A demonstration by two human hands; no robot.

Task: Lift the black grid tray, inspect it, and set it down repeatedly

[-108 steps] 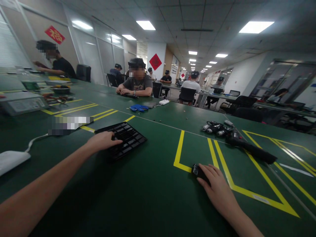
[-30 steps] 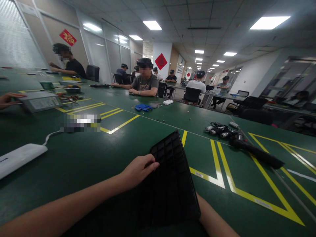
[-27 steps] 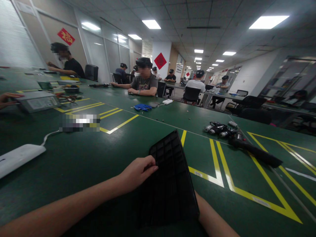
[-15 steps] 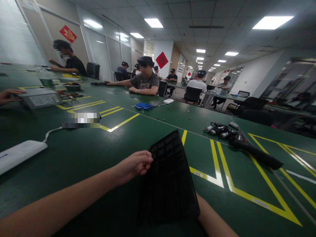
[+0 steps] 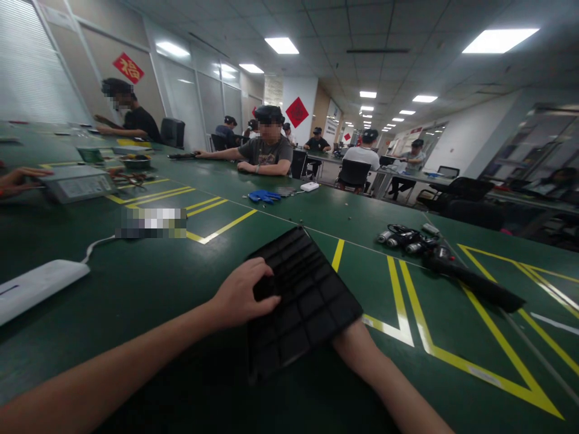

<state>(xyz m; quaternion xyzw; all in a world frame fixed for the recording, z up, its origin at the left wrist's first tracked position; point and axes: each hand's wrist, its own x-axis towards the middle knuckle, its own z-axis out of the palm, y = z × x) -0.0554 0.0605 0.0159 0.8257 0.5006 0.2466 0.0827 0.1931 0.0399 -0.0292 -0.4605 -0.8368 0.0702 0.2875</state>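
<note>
A black plastic tray (image 5: 312, 289) with a grid of square cells is held tilted just above the green table (image 5: 181, 283), in front of me. My left hand (image 5: 242, 295) lies on its left edge, fingers curled over a cell and gripping it. My right forearm (image 5: 384, 380) reaches under the tray's near right corner. The right hand itself is hidden beneath the tray.
A white device (image 5: 38, 286) with a cable lies at the left. Small black and silver parts (image 5: 404, 237) and a long black object (image 5: 474, 282) lie at the right among yellow tape lines (image 5: 398, 295). Blue gloves (image 5: 263, 196) lie farther back. Another person's hand (image 5: 20, 179) touches a grey box (image 5: 79, 182). Several people sit across the table.
The tray has tipped from nearly upright to a flatter tilt and turned. My left hand came off its edge half a second ago and now grips it again, lower down.
</note>
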